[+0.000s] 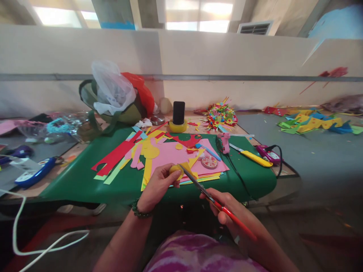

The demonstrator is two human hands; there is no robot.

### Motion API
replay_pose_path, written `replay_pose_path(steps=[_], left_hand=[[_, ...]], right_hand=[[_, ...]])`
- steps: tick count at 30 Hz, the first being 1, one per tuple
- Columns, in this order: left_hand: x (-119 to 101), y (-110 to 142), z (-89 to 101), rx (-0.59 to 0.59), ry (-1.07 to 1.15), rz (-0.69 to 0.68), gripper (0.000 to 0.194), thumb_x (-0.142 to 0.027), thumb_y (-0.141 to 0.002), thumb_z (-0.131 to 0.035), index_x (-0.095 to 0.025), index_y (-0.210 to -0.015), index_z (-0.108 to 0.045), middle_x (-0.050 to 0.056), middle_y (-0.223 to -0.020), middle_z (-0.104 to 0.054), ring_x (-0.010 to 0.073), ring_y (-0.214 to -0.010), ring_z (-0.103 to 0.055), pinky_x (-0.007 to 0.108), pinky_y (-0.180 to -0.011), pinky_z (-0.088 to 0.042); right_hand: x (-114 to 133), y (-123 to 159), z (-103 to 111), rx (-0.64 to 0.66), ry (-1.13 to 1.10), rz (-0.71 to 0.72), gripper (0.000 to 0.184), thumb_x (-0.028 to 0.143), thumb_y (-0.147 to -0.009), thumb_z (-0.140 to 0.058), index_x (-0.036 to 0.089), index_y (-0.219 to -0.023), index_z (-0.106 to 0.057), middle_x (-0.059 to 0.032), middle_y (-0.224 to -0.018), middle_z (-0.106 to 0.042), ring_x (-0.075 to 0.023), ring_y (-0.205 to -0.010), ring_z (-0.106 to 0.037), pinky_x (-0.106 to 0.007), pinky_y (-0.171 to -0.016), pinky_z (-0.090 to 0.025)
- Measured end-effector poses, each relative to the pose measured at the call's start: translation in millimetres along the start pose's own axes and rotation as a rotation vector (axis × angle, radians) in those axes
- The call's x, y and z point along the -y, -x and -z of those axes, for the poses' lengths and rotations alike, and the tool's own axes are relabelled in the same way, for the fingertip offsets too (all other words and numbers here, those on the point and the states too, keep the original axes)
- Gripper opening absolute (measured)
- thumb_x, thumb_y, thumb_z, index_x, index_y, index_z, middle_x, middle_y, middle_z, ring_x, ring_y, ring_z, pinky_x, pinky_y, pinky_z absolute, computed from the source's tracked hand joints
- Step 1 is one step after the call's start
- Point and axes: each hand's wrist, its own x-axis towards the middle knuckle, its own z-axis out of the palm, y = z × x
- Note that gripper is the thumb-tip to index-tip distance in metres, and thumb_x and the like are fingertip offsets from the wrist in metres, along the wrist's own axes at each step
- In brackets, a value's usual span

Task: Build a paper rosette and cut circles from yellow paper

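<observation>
My left hand (pixel 161 182) pinches a small piece of yellow paper (pixel 176 174) just over the front edge of the green-covered table. A pair of scissors (pixel 200 187) with a red handle is gripped in my right hand (pixel 227 206). The blades point up and left, and their tips touch the yellow paper by my left fingers. Behind both hands lies a stack of pink sheets (pixel 167 153) and yellow sheets. Red strips (pixel 120 149) and yellow and light green scraps lie to the left of the stack. A round patterned disc (pixel 209 161) rests on the pink sheet.
A pink glue gun (pixel 225 142) and a yellow utility knife (pixel 256 158) lie at the right. Further back are a phone (pixel 178 112) on a yellow stand, a colourful paper ball (pixel 221 116), and a bag (pixel 119 105) with plastic bags. A white cable (pixel 17 226) hangs at left.
</observation>
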Motion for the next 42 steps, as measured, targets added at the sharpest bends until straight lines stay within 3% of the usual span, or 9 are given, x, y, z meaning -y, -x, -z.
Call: replay_pose_path(steps=[4, 27, 42], left_hand=[[-0.8, 0.7, -0.5, 0.023, -0.021, -0.024, 0.038, -0.052, -0.075, -0.066, -0.017, -0.066, -0.055, -0.002, -0.059, -0.052, 0.0102, -0.053, -0.048, 0.024, -0.055, -0.042], [7.4, -4.1, 6.3, -0.02, 0.034, 0.005, 0.039, -0.054, -0.074, -0.069, -0.015, -0.074, -0.064, -0.003, -0.063, -0.052, 0.0086, -0.051, -0.046, 0.022, -0.05, -0.043], [0.3, -4.8, 13.7, -0.016, -0.035, -0.022, 0.038, -0.053, -0.073, -0.068, -0.016, -0.068, -0.06, -0.003, -0.06, -0.049, 0.0084, -0.05, -0.044, 0.021, -0.05, -0.042]], right_hand=[[-3.0, -2.2, -1.9, -0.015, 0.012, 0.072, 0.105, 0.097, -0.063, -0.023, 0.013, -0.116, -0.059, 0.0045, -0.061, -0.044, -0.0106, -0.053, -0.035, -0.024, -0.049, -0.026], [-6.5, -1.9, 2.8, -0.02, 0.002, -0.012, 0.099, 0.096, -0.064, -0.033, 0.013, -0.111, -0.061, 0.0066, -0.058, -0.037, -0.01, -0.053, -0.031, -0.023, -0.049, -0.025], [11.2, -13.1, 3.1, 0.005, 0.059, 0.058, 0.104, 0.096, -0.066, -0.027, 0.011, -0.117, -0.058, 0.0036, -0.06, -0.044, -0.0121, -0.053, -0.036, -0.024, -0.048, -0.026]])
